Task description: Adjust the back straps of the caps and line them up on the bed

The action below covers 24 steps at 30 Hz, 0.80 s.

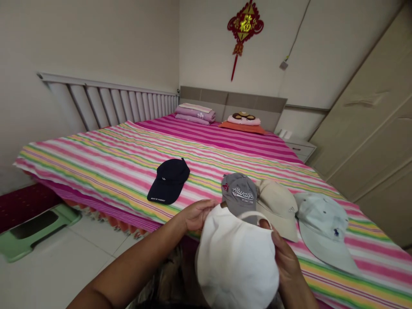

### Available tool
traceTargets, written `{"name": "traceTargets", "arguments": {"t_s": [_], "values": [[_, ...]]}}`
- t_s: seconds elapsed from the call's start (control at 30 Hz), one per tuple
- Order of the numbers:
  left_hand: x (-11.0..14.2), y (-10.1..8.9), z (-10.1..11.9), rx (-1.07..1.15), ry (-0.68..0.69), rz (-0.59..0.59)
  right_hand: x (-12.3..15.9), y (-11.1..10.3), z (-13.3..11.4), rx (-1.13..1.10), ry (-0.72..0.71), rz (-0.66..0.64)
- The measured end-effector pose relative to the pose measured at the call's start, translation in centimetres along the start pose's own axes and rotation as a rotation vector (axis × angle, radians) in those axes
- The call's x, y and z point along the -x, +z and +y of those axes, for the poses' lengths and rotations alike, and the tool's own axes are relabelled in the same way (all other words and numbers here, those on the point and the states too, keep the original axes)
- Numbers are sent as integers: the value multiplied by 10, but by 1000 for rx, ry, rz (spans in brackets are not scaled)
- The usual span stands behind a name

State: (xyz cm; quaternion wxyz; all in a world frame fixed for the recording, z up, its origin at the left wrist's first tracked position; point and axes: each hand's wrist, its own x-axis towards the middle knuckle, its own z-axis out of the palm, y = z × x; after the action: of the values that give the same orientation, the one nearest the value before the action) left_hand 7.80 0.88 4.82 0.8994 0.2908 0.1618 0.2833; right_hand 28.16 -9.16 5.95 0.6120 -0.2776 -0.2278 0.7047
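The white cap (236, 262), cut off by the bottom edge, hides the lower part of the gray cap (238, 194) and the palm of the right hand (288, 268).

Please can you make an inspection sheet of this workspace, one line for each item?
surface: striped bedspread on a bed, pink, yellow and green.
job's things: white cap in the hands; grey cap, beige cap and pale blue cap lie close by; navy cap lies further left.
clutter: folded bedding and orange cushion at the bed's head.
hands: right hand grips the white cap; left hand is at its edge.
cables: thin cable on the wall.
surroundings: green step stool, bedside cabinet, wardrobe.
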Motion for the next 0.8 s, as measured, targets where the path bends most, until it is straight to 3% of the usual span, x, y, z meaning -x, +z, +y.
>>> {"name": "traceTargets", "arguments": {"t_s": [0.1, 0.2, 0.4, 0.5, 0.57, 0.63, 0.73, 0.8], "values": [[11, -27, -21, 3, 2, -145, -5, 6, -8, -15, -71, 75], [29, -44, -51, 38, 4, -217, -11, 8, -12, -3, -119, 104], [60, -50, -115, 152, 98, -120, -24, 4, -14, 64, -41, 122], [67, -52, -129, 185, 168, -47, -31, 3, -14, 4, -46, 205], [70, -55, -123, 187, 228, 25, -34, 1, -13, -31, -99, 259], [72, -59, -103, 170, 293, 106, -35, -4, -10, -13, -119, 240], [77, -64, -53, 125, 451, 262, -35, -21, -1, 51, -33, 164], [81, -64, -15, 110, 560, 336, -35, -38, 8, 54, 43, 198]]}}
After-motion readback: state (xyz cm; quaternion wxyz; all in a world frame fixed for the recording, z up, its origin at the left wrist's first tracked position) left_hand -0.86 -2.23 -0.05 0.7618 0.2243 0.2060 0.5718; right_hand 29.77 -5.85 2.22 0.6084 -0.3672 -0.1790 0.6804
